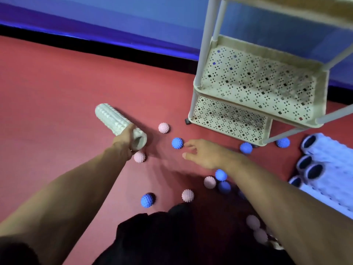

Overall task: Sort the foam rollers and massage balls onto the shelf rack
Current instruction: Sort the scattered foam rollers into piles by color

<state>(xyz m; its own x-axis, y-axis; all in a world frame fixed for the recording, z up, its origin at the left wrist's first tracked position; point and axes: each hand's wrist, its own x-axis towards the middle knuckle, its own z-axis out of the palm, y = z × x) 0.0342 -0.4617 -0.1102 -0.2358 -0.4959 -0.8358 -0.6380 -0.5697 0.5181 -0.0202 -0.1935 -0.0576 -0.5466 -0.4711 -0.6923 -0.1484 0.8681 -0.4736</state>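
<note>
Left hand [125, 141] grips the pale roller [118, 124] at centre-left; right hand [206, 153], fingers spread, reaches by a blue ball [177, 143].

Bare forearms, dark clothing below

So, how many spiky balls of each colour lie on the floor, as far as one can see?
Blue balls: 6
Pink balls: 6
Total: 12. More may hide in the shadow at lower right.
</note>
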